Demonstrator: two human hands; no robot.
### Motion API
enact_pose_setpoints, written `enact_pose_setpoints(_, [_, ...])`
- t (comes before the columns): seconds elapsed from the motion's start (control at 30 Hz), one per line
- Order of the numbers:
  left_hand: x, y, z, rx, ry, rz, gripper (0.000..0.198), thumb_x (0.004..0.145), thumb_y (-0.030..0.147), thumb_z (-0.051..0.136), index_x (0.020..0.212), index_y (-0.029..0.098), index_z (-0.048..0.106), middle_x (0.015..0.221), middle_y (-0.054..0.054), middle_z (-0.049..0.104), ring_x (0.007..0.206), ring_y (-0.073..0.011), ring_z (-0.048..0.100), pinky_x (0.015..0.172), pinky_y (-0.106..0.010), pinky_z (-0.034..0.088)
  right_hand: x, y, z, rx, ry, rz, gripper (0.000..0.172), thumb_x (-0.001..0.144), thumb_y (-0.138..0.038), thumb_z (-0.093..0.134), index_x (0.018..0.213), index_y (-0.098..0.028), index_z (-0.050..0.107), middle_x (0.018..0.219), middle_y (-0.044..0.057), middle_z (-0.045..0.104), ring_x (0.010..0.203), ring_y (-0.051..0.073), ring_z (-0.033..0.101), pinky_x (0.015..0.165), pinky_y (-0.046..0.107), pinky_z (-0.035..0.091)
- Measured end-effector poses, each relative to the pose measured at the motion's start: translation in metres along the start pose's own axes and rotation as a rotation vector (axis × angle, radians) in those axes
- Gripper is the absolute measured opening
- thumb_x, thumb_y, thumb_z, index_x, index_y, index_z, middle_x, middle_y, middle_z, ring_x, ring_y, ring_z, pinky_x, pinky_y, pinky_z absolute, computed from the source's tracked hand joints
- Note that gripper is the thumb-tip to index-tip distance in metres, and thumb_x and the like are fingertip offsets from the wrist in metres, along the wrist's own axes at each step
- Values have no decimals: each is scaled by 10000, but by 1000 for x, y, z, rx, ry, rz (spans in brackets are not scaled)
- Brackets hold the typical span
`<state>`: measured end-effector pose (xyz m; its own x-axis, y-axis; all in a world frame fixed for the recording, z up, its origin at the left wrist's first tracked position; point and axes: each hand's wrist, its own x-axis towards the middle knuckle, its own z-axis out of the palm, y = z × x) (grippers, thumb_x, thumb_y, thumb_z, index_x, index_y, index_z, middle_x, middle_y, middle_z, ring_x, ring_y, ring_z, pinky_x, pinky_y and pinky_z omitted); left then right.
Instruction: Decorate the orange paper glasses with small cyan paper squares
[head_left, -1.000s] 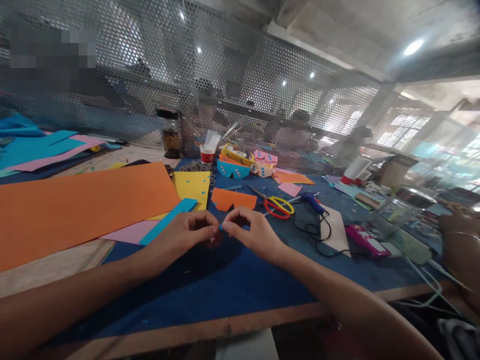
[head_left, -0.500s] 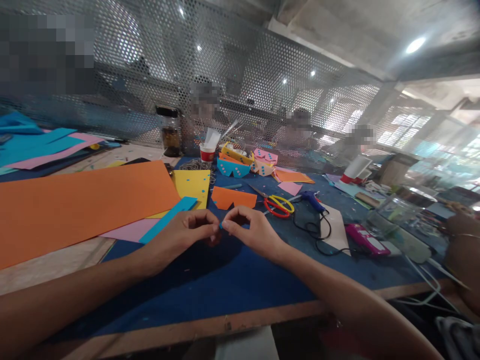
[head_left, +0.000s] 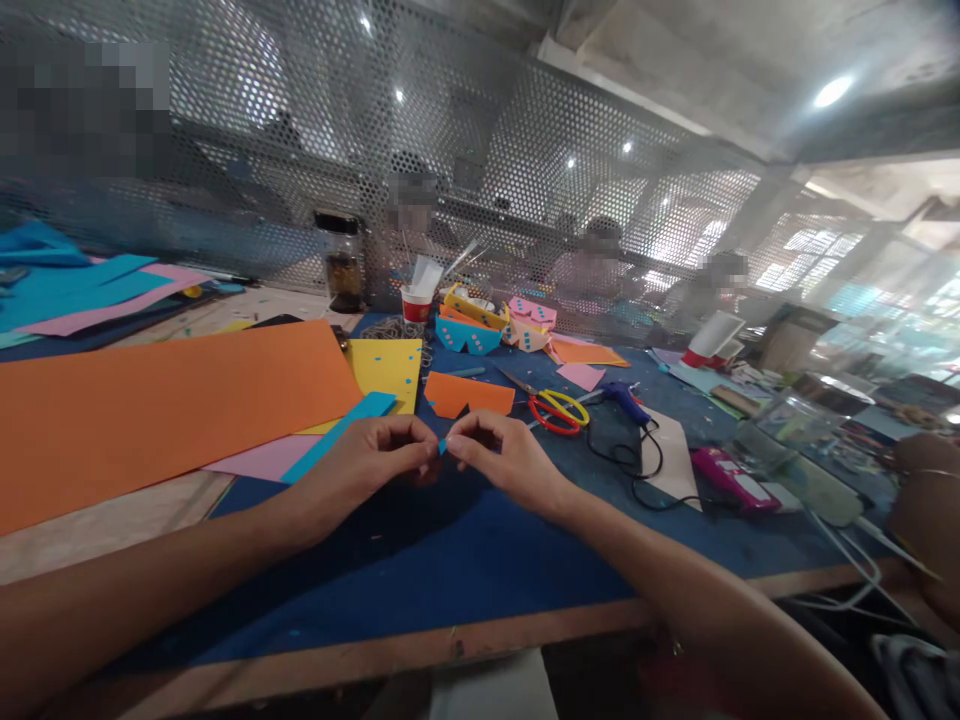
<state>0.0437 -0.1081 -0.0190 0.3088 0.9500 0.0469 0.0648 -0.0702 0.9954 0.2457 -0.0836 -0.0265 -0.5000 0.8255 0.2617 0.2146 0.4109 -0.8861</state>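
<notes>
A tiny piece of blue paper (head_left: 442, 447) is pinched between my left hand (head_left: 397, 450) and my right hand (head_left: 491, 452), whose fingertips nearly meet over the blue table mat (head_left: 420, 580). Both hands are closed, thumb against forefinger. Just beyond them lies an orange paper cutout (head_left: 469, 392) with a notched lower edge. A blue paper strip (head_left: 341, 435) runs under my left wrist, over pink paper (head_left: 259, 458). Yellow paper (head_left: 390, 365) dotted with small blue bits lies behind it.
A large orange sheet (head_left: 172, 410) covers the left. Scissors (head_left: 555, 410), a blue glue gun (head_left: 624, 400) with its cord and a magenta device (head_left: 733, 480) lie right. Behind stand decorated paper cutouts (head_left: 469, 335), a paper cup (head_left: 417, 305) and a jar (head_left: 343, 262). Another person's arm (head_left: 930, 500) shows far right.
The blue piece shows slightly more between my fingertips, as my right fingers have shifted a little. Otherwise the hands and the things on the table stay put.
</notes>
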Motion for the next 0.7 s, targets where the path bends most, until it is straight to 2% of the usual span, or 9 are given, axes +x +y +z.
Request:
enact_pose_setpoints(0.27, [0, 0, 0, -3, -9, -17, 262, 749, 447, 791, 694, 206, 703, 643, 4, 656, 655, -180, 587, 671, -292, 466, -1, -2, 1, -77, 39, -19, 158, 920, -335, 670, 898, -179, 682, 842, -2, 691, 741, 129, 635, 737, 267, 511])
enact_pose_setpoints(0.37, [0, 0, -1, -3, 13, -13, 258, 753, 433, 788, 680, 203, 695, 638, 7, 645, 649, -174, 575, 669, -288, 460, -1, -2, 3, -98, 58, -50, 138, 930, -320, 663, 941, -183, 677, 866, 3, 699, 768, 133, 650, 751, 267, 523])
enact_pose_setpoints(0.5, [1, -3, -3, -104, 55, -40, 224, 773, 387, 773, 691, 198, 686, 678, 5, 648, 675, -170, 589, 684, -283, 475, -6, 0, 4, -271, 161, -244, 144, 941, -292, 668, 1058, -209, 659, 957, 25, 687, 839, 144, 656, 792, 272, 533])
enact_pose_setpoints(0.7, [2, -12, -5, -230, 46, -105, 167, 785, 335, 785, 718, 195, 726, 780, -4, 661, 776, -172, 617, 777, -291, 536, -10, -2, 2, -672, 93, -537, 84, 1008, -290, 616, 1031, -216, 648, 980, 45, 692, 901, 162, 650, 834, 298, 496])
